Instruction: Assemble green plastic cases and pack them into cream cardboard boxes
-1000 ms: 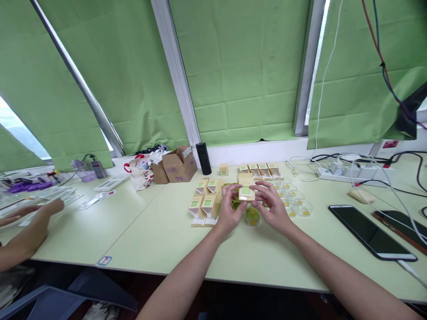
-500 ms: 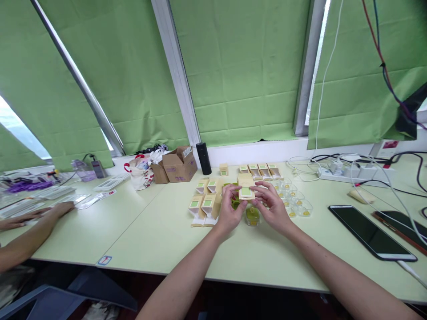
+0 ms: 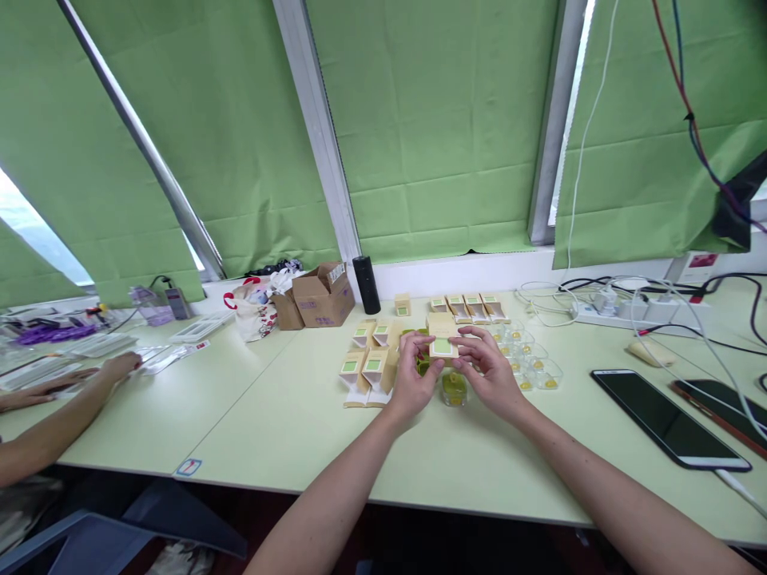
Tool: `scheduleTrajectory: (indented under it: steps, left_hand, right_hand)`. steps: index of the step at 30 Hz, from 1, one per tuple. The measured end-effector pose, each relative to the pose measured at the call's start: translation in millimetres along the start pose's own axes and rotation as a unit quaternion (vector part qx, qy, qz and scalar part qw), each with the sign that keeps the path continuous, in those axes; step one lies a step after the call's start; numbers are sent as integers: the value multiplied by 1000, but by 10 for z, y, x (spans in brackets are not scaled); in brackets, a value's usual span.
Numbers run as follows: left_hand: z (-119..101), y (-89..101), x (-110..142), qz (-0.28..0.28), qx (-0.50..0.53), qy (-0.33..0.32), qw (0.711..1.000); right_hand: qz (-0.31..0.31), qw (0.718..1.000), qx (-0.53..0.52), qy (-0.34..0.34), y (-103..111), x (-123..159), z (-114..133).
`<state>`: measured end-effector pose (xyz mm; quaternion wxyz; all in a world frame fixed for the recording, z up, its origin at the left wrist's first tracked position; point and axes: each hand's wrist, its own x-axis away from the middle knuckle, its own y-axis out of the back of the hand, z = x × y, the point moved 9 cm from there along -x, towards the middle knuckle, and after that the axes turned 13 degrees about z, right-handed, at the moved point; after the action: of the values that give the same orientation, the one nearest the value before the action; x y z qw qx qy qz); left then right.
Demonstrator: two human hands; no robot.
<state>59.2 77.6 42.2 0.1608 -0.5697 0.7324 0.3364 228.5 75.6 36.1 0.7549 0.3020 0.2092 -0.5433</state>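
Observation:
Between my two hands is a small cream cardboard box (image 3: 442, 329) with a green window on the side facing me. My left hand (image 3: 415, 375) grips its left side, fingers and thumb closed on it. On the opposite side, my right hand (image 3: 488, 369) pinches the same box. Just below it on the table stands a clear cup with green content (image 3: 454, 389); more green pieces are partly hidden behind my fingers. Left of my hands stand several similar boxes with open flaps (image 3: 371, 367). Clear cups with yellow bits (image 3: 535, 369) sit in rows right of my right hand.
More small boxes (image 3: 473, 307) stand in a row at the back, near a black cylinder (image 3: 366, 285) and a brown carton (image 3: 324, 295). Phones (image 3: 668, 417), a power strip (image 3: 635, 310) and cables lie right. A co-worker's hand (image 3: 123, 366) is at the far left.
The box's front flap has come down and closed against it, still between both my hands. At the far left, the co-worker's hand has moved right across the table.

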Motion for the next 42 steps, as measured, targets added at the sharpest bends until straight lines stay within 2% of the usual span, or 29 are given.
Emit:
scheduleTrajectory:
  steps: [8, 14, 17, 26, 32, 36, 40, 42]
  left_hand:
    - [-141, 26, 15, 0, -53, -22, 998]
    - [-216, 45, 41, -13, -128, -24, 991]
    - [-223, 72, 51, -30, -136, -23, 990]
    - [-34, 212, 39, -81, -131, 34, 988]
    - [-34, 219, -10, -58, -140, 63, 986]
    - [24, 242, -16, -51, -115, 79, 989]
    - [156, 296, -43, -37, -43, 107, 993]
    - [200, 336, -68, -35, -12, 112, 993]
  right_hand:
    - [23, 999, -24, -8, -63, -21, -36]
    - [62, 998, 32, -7, -119, -12, 51]
    - [52, 996, 67, 2, -96, 8, 107]
    - [38, 995, 83, 35, -48, -3, 266]
    - [56, 998, -10, 34, -88, 11, 251]
    - [27, 999, -25, 21, -36, 25, 200]
    - [-10, 1000, 28, 6, 85, 16, 147]
    - [16, 993, 113, -3, 86, -9, 146]
